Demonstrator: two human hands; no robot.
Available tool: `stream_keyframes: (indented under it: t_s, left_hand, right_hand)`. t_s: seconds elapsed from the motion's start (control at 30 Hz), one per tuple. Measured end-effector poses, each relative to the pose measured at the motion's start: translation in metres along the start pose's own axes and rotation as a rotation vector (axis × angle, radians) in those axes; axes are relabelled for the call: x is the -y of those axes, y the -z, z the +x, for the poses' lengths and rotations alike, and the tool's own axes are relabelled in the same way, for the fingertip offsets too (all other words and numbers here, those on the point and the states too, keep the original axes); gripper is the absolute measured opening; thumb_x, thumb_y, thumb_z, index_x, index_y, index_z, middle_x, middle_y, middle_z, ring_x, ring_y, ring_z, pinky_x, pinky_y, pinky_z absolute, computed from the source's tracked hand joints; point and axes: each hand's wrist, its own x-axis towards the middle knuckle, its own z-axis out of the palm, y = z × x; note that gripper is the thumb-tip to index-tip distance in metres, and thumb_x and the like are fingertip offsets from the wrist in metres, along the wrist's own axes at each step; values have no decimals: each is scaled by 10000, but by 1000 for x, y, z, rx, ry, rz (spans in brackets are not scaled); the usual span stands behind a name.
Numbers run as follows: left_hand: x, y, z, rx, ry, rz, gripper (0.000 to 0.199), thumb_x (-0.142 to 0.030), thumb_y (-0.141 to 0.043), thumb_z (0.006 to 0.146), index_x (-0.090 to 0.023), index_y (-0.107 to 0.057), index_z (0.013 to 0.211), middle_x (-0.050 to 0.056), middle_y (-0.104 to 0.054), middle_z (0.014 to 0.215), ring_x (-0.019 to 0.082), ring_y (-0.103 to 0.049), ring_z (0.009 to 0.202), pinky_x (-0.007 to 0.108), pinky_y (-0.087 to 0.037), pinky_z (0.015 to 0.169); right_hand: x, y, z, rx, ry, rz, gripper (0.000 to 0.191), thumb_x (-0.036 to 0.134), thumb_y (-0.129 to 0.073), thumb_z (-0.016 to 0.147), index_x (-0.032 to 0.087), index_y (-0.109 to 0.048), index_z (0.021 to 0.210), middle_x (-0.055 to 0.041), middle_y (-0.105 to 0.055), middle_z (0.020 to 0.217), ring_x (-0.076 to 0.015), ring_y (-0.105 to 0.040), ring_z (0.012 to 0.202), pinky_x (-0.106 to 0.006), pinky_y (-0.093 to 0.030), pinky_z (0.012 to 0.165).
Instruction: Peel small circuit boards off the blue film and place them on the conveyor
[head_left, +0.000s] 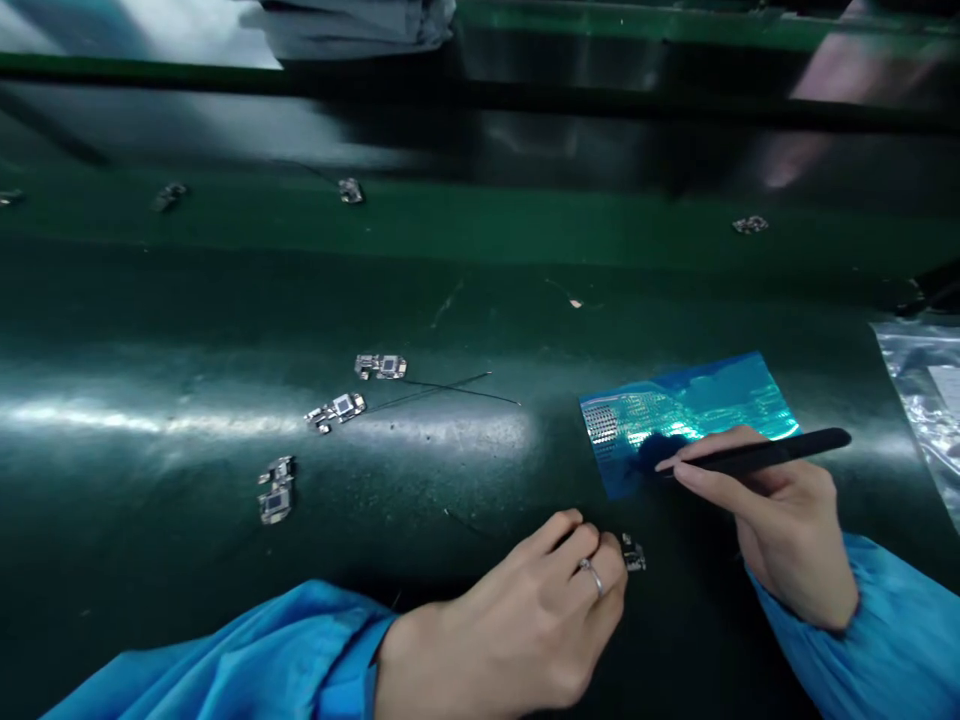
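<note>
In the head view, my right hand [795,530] grips dark tweezers [780,453] like a pen. Their tip end is over the lower part of a shiny blue sheet [712,390], which bears rows of tiny pieces at its left. Lower down, my left hand [525,615], with a ring on one finger, has its fingers curled around a small circuit board [634,553]. Only one end of that board sticks out past the fingers; the rest is hidden. A thin dark wire [465,522] lies left of the fingertips.
Several loose circuit boards, including one [381,367] with a wire, lie on the green mat [187,300]. More boards [350,190] are further back by a dark ledge. A clear plastic bag [926,400] lies at the right. A blurred hand [832,70] shows at the top right.
</note>
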Motion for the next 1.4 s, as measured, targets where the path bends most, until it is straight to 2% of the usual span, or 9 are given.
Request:
stream_keyframes:
  t_s: [0.17,0.33,0.5,0.7,0.9,1.0,1.13,1.27,1.4]
  left_hand:
    - [17,-6,5,-88,86,52,326,-52,-347,853,-59,-557,1103,127,-562,1129,259,-520,999,433,-398,908]
    - [29,-6,4,-56,108,139,327,-62,-365,858,-75,-550,1127,122,-545,1195,294,-496,1082,492,-395,923]
    - [27,-6,3,-74,117,149,318,-71,-362,861,-87,-565,1105,113,-565,1170,289,-515,1065,503,-406,922]
    - [26,-9,3,-75,110,135,311,-87,-410,854,-63,-549,1131,146,-548,1182,309,-511,1075,529,-383,934]
    - [25,-10,3,-103,105,155,305,-86,-391,861,-62,-565,1110,149,-564,1159,310,-529,1050,536,-395,917]
    - [26,-11,4,-125,110,153,297,-83,-383,863,-58,-579,1085,148,-577,1141,303,-541,1033,529,-407,908]
    - [27,-9,4,-103,105,149,308,-79,-377,863,-53,-562,1108,149,-566,1156,311,-522,1059,554,-370,935]
    - [19,0,-3,-88,85,87,328,-78,-356,866,-51,-541,1136,153,-552,1167,327,-470,1119,590,-278,987]
    - [7,4,-8,-61,11,18,360,-118,-296,896,-83,-539,1159,118,-564,1147,299,-480,1108,541,-287,1007]
  right_hand:
    - [0,-7,5,50,60,-47,30,263,-685,732,289,-689,745,3,-675,788,-233,-612,785,-372,-465,710]
    - [2,-11,3,74,90,-65,68,230,-682,747,286,-685,786,28,-683,803,-196,-621,794,-328,-484,726]
    - [4,-13,1,65,147,-158,113,206,-661,763,307,-673,814,22,-689,812,-221,-624,801,-366,-485,724]
    - [3,-12,-1,68,147,-161,127,214,-654,770,334,-670,808,24,-677,823,-237,-610,832,-379,-480,710]
    - [2,-11,-1,73,151,-155,134,213,-665,760,340,-679,802,33,-673,824,-215,-609,821,-355,-480,719]
    - [3,-12,2,61,118,-139,128,219,-678,745,340,-687,786,29,-676,805,-219,-615,792,-361,-475,722]
    - [5,-11,4,39,3,19,73,239,-689,726,311,-705,723,12,-677,779,-230,-623,765,-355,-483,680]
    - [5,-5,-9,42,-20,66,64,221,-690,725,284,-705,729,-5,-685,748,-223,-627,781,-315,-513,663]
    - [0,3,-29,112,17,-6,99,188,-663,756,270,-699,799,-3,-689,787,-205,-616,823,-281,-519,683]
